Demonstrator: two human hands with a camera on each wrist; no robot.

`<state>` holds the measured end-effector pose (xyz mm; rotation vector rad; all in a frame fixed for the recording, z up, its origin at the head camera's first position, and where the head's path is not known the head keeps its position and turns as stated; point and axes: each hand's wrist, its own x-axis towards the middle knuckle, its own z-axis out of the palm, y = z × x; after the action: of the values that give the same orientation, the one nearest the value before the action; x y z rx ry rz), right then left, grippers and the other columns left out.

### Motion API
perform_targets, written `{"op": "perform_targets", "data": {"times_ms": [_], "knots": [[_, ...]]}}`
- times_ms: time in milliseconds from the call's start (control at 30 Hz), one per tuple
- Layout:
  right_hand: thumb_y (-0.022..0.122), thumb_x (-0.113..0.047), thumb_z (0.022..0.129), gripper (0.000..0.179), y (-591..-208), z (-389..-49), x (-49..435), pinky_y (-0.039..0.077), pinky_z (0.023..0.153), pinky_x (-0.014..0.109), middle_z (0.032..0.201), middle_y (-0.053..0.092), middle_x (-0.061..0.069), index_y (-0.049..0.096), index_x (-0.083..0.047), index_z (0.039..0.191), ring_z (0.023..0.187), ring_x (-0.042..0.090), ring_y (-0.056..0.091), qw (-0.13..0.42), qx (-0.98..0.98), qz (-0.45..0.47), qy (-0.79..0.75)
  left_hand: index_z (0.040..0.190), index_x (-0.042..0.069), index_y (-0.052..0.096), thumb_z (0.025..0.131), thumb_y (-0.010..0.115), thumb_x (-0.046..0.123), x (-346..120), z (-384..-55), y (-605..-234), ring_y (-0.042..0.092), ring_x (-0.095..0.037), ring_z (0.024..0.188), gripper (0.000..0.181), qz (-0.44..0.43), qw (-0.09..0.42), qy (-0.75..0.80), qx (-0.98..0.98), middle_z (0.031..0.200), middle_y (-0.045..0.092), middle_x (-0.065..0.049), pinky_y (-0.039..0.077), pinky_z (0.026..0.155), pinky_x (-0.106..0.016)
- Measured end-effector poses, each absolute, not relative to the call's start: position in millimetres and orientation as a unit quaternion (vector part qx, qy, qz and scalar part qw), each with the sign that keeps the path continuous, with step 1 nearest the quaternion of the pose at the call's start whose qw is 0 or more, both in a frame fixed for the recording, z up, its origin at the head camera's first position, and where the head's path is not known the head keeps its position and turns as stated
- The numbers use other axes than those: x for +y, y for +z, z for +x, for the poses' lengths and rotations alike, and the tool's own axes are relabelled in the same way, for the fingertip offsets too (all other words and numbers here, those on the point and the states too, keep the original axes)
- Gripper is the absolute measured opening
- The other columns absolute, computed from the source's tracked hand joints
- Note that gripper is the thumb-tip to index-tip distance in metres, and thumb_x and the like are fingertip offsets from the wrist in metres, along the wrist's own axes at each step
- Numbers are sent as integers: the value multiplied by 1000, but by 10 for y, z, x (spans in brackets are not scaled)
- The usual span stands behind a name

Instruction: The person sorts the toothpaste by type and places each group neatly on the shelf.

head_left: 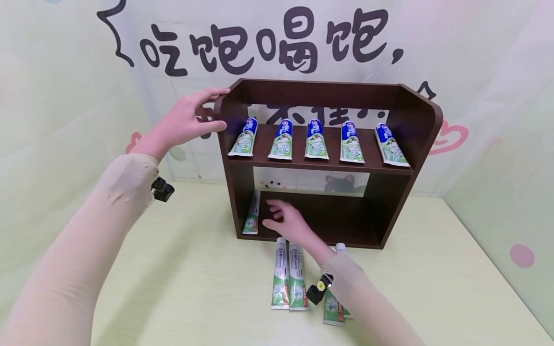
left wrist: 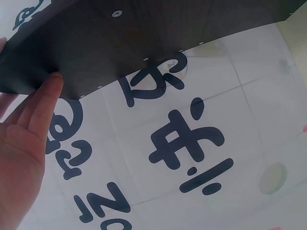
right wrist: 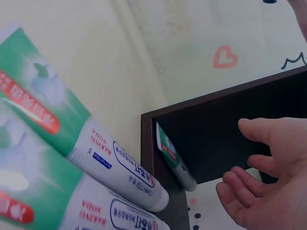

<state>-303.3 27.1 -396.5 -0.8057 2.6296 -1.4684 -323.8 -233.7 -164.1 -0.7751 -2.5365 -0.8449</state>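
Note:
My left hand [head_left: 186,117] rests against the upper left side of a dark brown two-tier shelf [head_left: 320,166], thumb and index finger nearly straight. In the left wrist view, a fingertip touches the shelf's outer side panel [left wrist: 144,33]. My right hand [head_left: 287,222] is at the lower tier, fingers loosely bent and holding nothing. Just left of it, a green-and-white toothpaste tube [head_left: 252,214] leans along the inner left wall. Two more such tubes, one [head_left: 280,274] and its neighbour [head_left: 297,276], lie side by side in front of the shelf.
Several blue-and-green toothpaste tubes [head_left: 317,139] lie spaced along the upper tier, caps to the back. More green-and-white tubes [head_left: 334,307] lie on the pale table [head_left: 182,269], partly hidden under my right forearm. A printed wall [head_left: 268,43] stands behind the shelf.

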Motion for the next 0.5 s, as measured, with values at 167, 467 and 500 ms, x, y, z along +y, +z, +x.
{"op": "perform_targets", "data": {"times_ms": [167, 467, 500], "knots": [[71, -16, 91, 57, -3903, -2894, 480, 55, 95, 42, 130, 59, 17, 49, -9, 143, 114, 30, 61, -1, 853, -253, -456, 150, 19, 42, 89, 73, 16, -2322, -3263, -1656, 68, -32, 113, 69, -282, 170, -301, -895, 142, 55, -11, 52, 76, -5], [72, -19, 90, 57, -3766, -2715, 867, 55, 94, 44, 129, 59, 10, 50, -13, 143, 114, 26, 59, -28, 865, -243, -438, 148, 18, 45, 88, 73, 13, -2349, -3278, -1656, 63, 13, 92, 67, -286, 182, -314, -887, 138, 58, -12, 52, 77, -6], [72, -19, 91, 57, -3752, -2693, 914, 55, 95, 44, 130, 58, 10, 50, -14, 143, 114, 26, 58, -29, 866, -242, -436, 148, 18, 45, 88, 73, 13, -2351, -3277, -1654, 63, 13, 92, 67, -287, 183, -312, -887, 138, 58, -12, 52, 77, -5]]}}
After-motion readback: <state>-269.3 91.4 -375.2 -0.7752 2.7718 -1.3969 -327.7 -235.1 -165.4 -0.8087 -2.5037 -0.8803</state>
